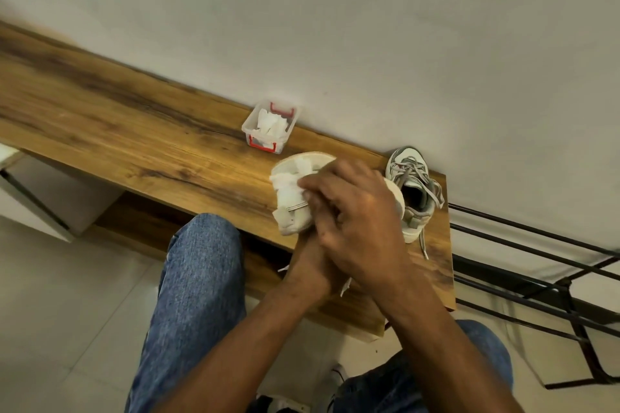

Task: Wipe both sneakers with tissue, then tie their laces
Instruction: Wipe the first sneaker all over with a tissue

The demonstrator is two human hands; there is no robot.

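Pinching tissue (288,189) under right hand (352,208), rubbing the tipped sneaker (295,218); left hand (310,265) underneath, grip hidden, probably steadying. Other sneaker (414,191) just right, untied.

You have a wooden bench (134,131) against the wall. On it sit a clear box (250,129) of tissues by the wall and a grey sneaker (414,193) upright at the right end, laces loose.

Worn on the head, looking forward and steeply down, tilted, close above the wooden bench (134,117); wall beyond the bench, floor nearer than it.
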